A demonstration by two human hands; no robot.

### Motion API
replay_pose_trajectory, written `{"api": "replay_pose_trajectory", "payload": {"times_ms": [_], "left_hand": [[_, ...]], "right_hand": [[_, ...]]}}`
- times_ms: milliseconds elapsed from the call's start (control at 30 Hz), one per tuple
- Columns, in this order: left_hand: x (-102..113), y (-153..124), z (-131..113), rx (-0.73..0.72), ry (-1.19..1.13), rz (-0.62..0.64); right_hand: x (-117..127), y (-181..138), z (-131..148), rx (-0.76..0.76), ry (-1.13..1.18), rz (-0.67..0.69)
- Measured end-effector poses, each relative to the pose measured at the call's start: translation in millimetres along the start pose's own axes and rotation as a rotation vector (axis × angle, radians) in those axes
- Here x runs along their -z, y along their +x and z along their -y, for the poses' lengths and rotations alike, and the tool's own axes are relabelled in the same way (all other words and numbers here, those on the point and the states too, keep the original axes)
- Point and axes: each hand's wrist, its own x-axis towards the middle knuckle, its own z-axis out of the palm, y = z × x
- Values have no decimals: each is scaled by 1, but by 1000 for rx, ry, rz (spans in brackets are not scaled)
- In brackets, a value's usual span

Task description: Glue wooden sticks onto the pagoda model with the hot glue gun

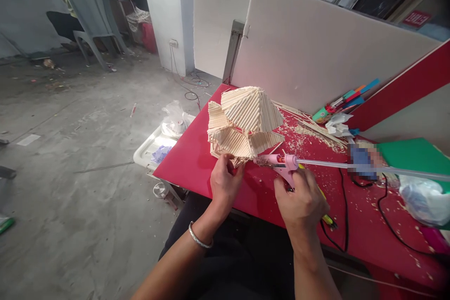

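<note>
A model pavilion of thin wooden sticks [242,112] with a tiered, sloping roof stands on the red table [197,150]. At its near lower edge, the thumb and fingers of my left hand [225,180] are closed on the base sticks; whether a loose stick is also between them I cannot tell. My right hand [300,199] is wrapped round the handle of a pink hot glue gun [286,163]. The gun's nozzle points left, close to the base beside my left fingertips. A long clear glue stick [326,164] sticks out of its back.
Wood shavings, loose sticks [323,133] and a container of markers [321,113] lie at the back right. Black cords [346,215], a yellow cutter [328,220] and a plastic bag [423,199] are on the right. A white stool [140,152] stands left; two people sit farther off.
</note>
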Motion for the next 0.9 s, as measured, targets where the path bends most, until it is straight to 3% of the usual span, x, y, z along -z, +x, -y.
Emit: {"api": "replay_pose_trajectory", "payload": {"times_ms": [267,633,900], "left_hand": [[1,2,1,-109,19,-12],[0,3,4,-100,6,3],[1,4,3,-106,15,-8]], "right_hand": [[-10,-8,2,-57,58,29],[-17,-12,0,-90,40,-7],[-21,-17,4,-140,112,52]]}}
